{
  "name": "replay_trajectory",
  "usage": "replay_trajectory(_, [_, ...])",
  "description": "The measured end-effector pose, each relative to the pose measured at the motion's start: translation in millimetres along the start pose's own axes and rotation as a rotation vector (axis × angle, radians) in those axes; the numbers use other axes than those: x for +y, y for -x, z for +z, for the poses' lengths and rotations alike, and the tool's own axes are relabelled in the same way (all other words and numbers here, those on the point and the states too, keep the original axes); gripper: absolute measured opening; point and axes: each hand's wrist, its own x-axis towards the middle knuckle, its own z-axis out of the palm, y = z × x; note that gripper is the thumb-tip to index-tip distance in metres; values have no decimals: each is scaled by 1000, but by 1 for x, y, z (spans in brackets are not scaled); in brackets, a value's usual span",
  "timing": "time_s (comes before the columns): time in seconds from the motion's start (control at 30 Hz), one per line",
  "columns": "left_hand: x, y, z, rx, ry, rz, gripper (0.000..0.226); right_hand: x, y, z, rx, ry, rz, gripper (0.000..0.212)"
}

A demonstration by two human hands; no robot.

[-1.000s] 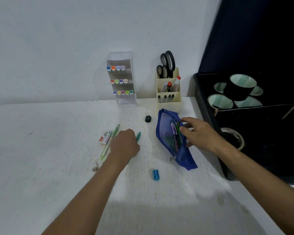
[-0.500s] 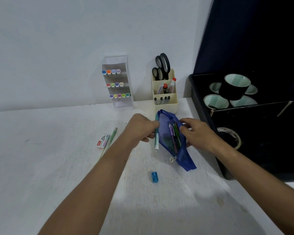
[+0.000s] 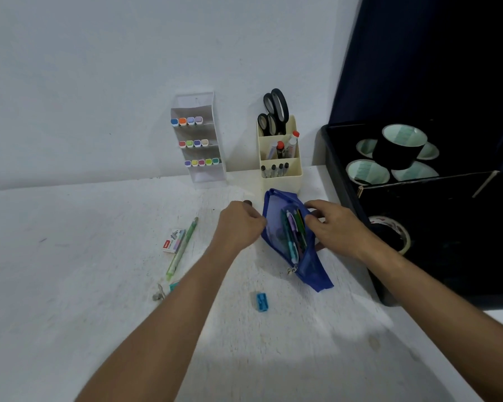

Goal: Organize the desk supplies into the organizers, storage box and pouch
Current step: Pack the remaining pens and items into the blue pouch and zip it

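White table [image 3: 70, 285], speckled. At frame centre, open blue pouch [image 3: 276, 224]; below it, blue sharpener [image 3: 262, 302]. Left of centre, green pen [image 3: 183, 247] beside staples box [image 3: 173, 240]. Upper centre, clear marker rack [image 3: 199, 140], cream organizer [image 3: 280, 166]. Right edge, black storage box [image 3: 346, 181].

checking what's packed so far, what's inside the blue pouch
Inside the blue pouch: several pens, green, purple and teal. The mesh and both hands cover anything else in it.

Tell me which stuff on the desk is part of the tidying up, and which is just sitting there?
Part of the tidying:
- blue pouch, gripped by the left hand and right hand
- green pen
- staples box
- blue sharpener
- marker organizer
- cream organizer
- black storage box

Just sitting there:
- white wall
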Motion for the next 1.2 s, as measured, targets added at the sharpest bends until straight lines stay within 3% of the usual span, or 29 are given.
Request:
replay_trajectory(0.1, [-17, -4, -19, 73, -91, -11, 12, 1, 0, 1, -19, -5, 3, 31])
replay_trajectory(0.37, [-64, -9, -62, 159, -299, -125, 28, 2, -1, 4, -51, 19, 1, 43])
replay_trajectory(0.63, [-90, 1, -67, 176, -589, -180, 8, 0, 1, 3, -59, 43, 10, 48])
replay_trajectory(0.73, [-97, 5, -66, 207, -656, -172, 22, 1, 1, 3, -56, 45, 10, 47])
replay_trajectory(1.1, [-94, 8, -61, 138, -613, -95, 26, 1, 1, 3, -64, 70, 0, 47])
replay_trajectory(1.2, [-80, 4, -62, 112, -542, -48, 13, 1, 0, 3, -64, 64, 0, 46])
